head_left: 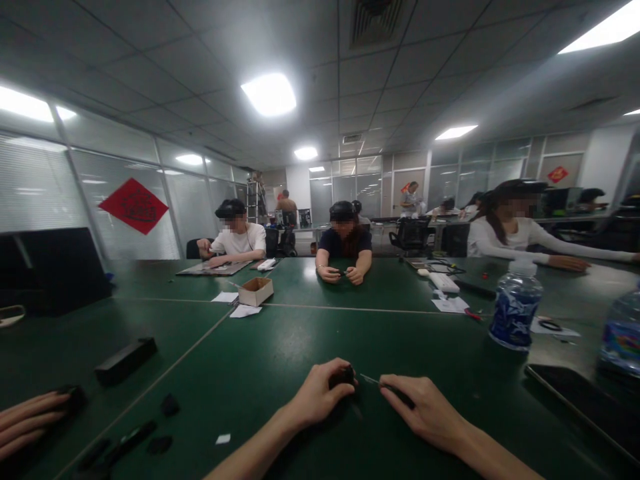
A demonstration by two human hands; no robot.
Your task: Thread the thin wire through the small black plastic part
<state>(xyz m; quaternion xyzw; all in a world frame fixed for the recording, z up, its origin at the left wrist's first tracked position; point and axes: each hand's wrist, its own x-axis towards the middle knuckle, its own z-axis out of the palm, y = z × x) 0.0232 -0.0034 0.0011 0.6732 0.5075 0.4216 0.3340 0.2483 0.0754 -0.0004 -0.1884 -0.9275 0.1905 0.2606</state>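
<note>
My left hand (320,393) is curled around a small black part (343,377) just above the green table (280,347). My right hand (425,410) is closed on a thin tool (371,380) with a dark handle. The tool's metal tip points left at the black part and nearly touches it. What the black part is I cannot make out.
A water bottle (515,307) stands to the right, a second bottle (623,333) at the right edge, and a dark tablet (585,400) lies in front of it. A black bar (125,360) and small black pieces (170,405) lie on the left. Another person's hand (30,420) rests at far left. A cardboard box (256,291) sits mid-table; three people sit across.
</note>
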